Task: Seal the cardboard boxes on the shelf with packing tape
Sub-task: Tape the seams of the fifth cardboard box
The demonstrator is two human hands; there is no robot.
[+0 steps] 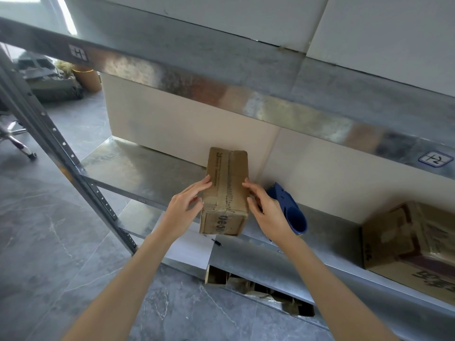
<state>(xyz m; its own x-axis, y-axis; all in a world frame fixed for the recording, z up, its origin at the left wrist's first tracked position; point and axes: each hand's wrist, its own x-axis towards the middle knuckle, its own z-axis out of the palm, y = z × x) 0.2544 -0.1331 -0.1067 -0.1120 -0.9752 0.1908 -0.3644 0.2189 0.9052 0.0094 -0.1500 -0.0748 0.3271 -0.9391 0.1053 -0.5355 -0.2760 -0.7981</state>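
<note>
While the cardboard box (227,183) stands mid-frame on the shelf (138,168), the left hand (187,203) at its 9 o'clock and the right hand (264,207) at 3 o'clock press straight fingers against its sides, probably squaring it for taping. The tape dispenser (293,212) lies unheld just beyond, at 3 o'clock.

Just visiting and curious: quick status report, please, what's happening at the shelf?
Left hand, right hand: fingers touch small cardboard box sides. Box on shelf. Blue tape dispenser lies right of it, unheld.

Grey veined floor tiles (49,242), wheeled chair base (17,140), bright window (67,17)
</note>
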